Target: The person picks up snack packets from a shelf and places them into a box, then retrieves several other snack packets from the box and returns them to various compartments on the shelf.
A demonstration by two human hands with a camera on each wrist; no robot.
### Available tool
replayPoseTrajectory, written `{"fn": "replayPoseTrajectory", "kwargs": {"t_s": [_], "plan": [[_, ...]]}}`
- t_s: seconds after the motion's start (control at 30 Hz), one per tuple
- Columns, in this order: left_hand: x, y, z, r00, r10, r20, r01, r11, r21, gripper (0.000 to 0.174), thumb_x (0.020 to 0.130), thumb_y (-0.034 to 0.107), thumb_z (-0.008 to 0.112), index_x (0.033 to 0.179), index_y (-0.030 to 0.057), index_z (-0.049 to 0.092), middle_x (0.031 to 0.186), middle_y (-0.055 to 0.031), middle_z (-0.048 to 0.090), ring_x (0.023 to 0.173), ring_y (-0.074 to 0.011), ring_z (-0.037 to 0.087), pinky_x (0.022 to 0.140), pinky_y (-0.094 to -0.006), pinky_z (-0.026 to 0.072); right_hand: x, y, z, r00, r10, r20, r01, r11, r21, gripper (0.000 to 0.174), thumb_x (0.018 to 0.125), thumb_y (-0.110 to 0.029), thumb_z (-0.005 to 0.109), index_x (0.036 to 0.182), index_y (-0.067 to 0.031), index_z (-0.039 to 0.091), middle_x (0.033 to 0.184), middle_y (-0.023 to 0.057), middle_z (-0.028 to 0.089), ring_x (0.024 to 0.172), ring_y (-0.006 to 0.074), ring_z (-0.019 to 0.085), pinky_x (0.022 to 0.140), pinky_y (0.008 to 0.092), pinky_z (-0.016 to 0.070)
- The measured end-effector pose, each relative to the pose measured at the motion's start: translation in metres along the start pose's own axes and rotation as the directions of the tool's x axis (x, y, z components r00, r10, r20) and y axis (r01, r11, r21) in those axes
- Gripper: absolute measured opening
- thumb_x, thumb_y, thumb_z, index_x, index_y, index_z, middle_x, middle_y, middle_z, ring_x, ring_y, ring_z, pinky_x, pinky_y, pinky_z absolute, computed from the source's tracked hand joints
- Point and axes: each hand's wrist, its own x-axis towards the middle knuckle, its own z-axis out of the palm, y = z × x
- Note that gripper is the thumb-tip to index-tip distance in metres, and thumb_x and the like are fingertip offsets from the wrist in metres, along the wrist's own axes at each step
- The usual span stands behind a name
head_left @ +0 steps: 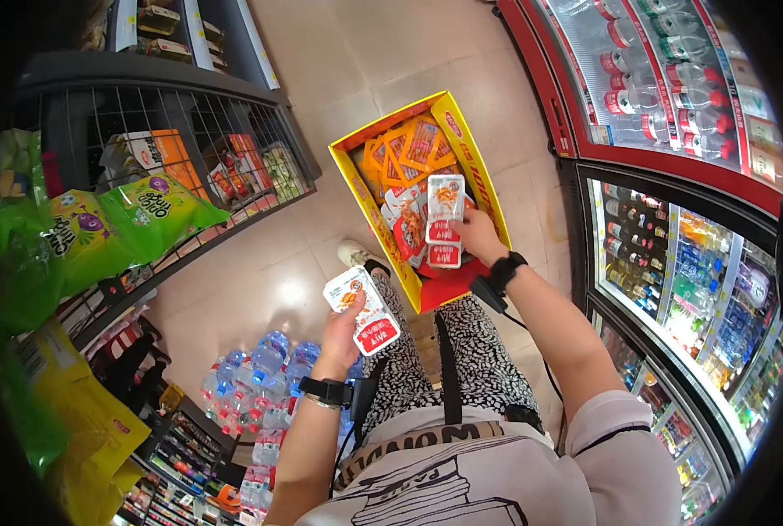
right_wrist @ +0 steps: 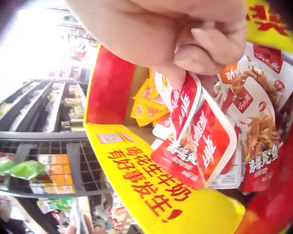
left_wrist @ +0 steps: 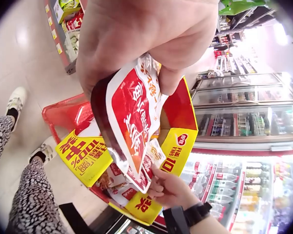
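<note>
My left hand (head_left: pixel 343 331) grips a white and red snack packet (head_left: pixel 375 326), thumb across its printed face, to the left of the yellow and red carton (head_left: pixel 489 203). In the left wrist view that packet (left_wrist: pixel 132 114) hangs from the fingers over the carton. My right hand (head_left: pixel 479 235) reaches inside the carton and pinches white and red snack packets (right_wrist: pixel 212 134), which overlap one another. Beneath them lie more snack packets with food pictures (right_wrist: pixel 258 126). Orange sachets (head_left: pixel 413 147) fill the carton's far end.
Glass-door drink fridges (head_left: pixel 663 96) line the right side. A wire-fronted shelf (head_left: pixel 207 167) with green snack bags (head_left: pixel 159 206) stands on the left. Shrink-wrapped water bottles (head_left: pixel 264 364) sit on the floor at lower left. A red stool-like edge (left_wrist: pixel 63 109) shows under the carton.
</note>
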Motion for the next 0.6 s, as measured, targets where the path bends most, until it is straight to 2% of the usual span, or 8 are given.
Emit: {"fn": "replayPoseTrajectory", "kwargs": {"t_s": [0.07, 0.1, 0.13, 0.2, 0.27, 0.33, 0.47, 0.6], "plan": [[-0.004, 0.006, 0.005, 0.999, 0.023, 0.046, -0.024, 1.000, 0.017, 0.030, 0.087, 0.017, 0.057, 0.112, 0.0020, 0.053, 0.099, -0.0077, 0.062, 0.084, -0.0177, 0.062, 0.073, -0.0326, 0.0521, -0.028, -0.034, -0.016, 0.982, 0.121, 0.145, -0.148, 0.970, 0.193, 0.021, 0.082, -0.012, 0.059, 0.095, 0.0042, 0.060, 0.080, 0.0112, 0.064, 0.071, 0.0179, 0.062, 0.063, 0.0298, 0.0494], [-0.007, 0.009, 0.009, 0.996, 0.037, 0.082, -0.039, 0.999, 0.030, 0.031, 0.088, 0.017, 0.055, 0.114, 0.0020, 0.052, 0.102, -0.0085, 0.062, 0.085, -0.0184, 0.062, 0.074, -0.0334, 0.0524, -0.043, -0.057, -0.028, 0.968, 0.133, 0.213, -0.170, 0.971, 0.166, 0.020, 0.084, -0.013, 0.058, 0.097, 0.0029, 0.059, 0.081, 0.0070, 0.064, 0.069, 0.0114, 0.060, 0.059, 0.0254, 0.0484], [-0.011, 0.014, 0.015, 0.994, 0.048, 0.094, -0.051, 0.998, 0.036, 0.031, 0.088, 0.017, 0.055, 0.114, 0.0020, 0.052, 0.102, -0.0085, 0.062, 0.085, -0.0184, 0.062, 0.074, -0.0334, 0.0524, -0.048, -0.060, -0.033, 0.952, 0.133, 0.276, -0.172, 0.977, 0.123, 0.020, 0.084, -0.013, 0.059, 0.096, 0.0026, 0.059, 0.081, 0.0049, 0.064, 0.067, 0.0083, 0.059, 0.058, 0.0230, 0.0471], [-0.022, 0.026, 0.027, 0.975, 0.048, 0.215, -0.057, 0.998, 0.035, 0.032, 0.088, 0.017, 0.054, 0.117, 0.0012, 0.050, 0.107, -0.0092, 0.060, 0.089, -0.0186, 0.061, 0.077, -0.0333, 0.0517, -0.068, -0.077, -0.038, 0.950, 0.052, 0.309, -0.126, 0.966, 0.225, 0.019, 0.084, -0.012, 0.060, 0.097, 0.0018, 0.059, 0.081, 0.0038, 0.064, 0.066, 0.0066, 0.058, 0.057, 0.0220, 0.0459], [-0.028, 0.035, 0.036, 0.965, 0.048, 0.258, -0.062, 0.997, 0.044, 0.031, 0.087, 0.015, 0.056, 0.114, 0.0018, 0.051, 0.105, -0.0088, 0.061, 0.088, -0.0182, 0.061, 0.077, -0.0329, 0.0513, -0.082, -0.089, -0.038, 0.921, -0.084, 0.380, -0.070, 0.925, 0.374, 0.021, 0.083, -0.007, 0.060, 0.102, 0.0028, 0.058, 0.091, 0.0079, 0.065, 0.079, 0.0093, 0.061, 0.068, 0.0229, 0.0486], [-0.039, 0.046, 0.050, 0.953, 0.057, 0.298, -0.075, 0.996, 0.050, 0.030, 0.085, 0.013, 0.059, 0.112, 0.0023, 0.053, 0.102, -0.0084, 0.061, 0.088, -0.0179, 0.061, 0.077, -0.0324, 0.0509, -0.101, -0.116, -0.043, 0.885, -0.148, 0.441, -0.042, 0.919, 0.392, 0.023, 0.081, -0.003, 0.061, 0.102, 0.0038, 0.056, 0.095, 0.0102, 0.065, 0.084, 0.0122, 0.062, 0.074, 0.0243, 0.0492], [-0.070, 0.066, 0.079, 0.907, 0.087, 0.412, -0.132, 0.988, 0.083, 0.035, 0.084, 0.012, 0.060, 0.115, 0.0001, 0.050, 0.108, -0.0094, 0.059, 0.094, -0.0184, 0.060, 0.082, -0.0328, 0.0493, -0.117, -0.139, -0.040, 0.809, -0.301, 0.505, 0.023, 0.875, 0.484, 0.026, 0.078, 0.002, 0.061, 0.103, 0.0048, 0.053, 0.096, 0.0118, 0.064, 0.086, 0.0141, 0.062, 0.076, 0.0262, 0.0495], [-0.096, 0.077, 0.097, 0.860, 0.191, 0.474, -0.266, 0.959, 0.097, 0.036, 0.084, 0.012, 0.059, 0.116, -0.0009, 0.049, 0.109, -0.0102, 0.059, 0.095, -0.0188, 0.059, 0.082, -0.0329, 0.0492, -0.140, -0.178, -0.049, 0.745, -0.446, 0.496, 0.132, 0.827, 0.546, 0.035, 0.077, 0.007, 0.059, 0.111, 0.0050, 0.050, 0.107, 0.0125, 0.060, 0.095, 0.0157, 0.059, 0.084, 0.0283, 0.0472]]}}
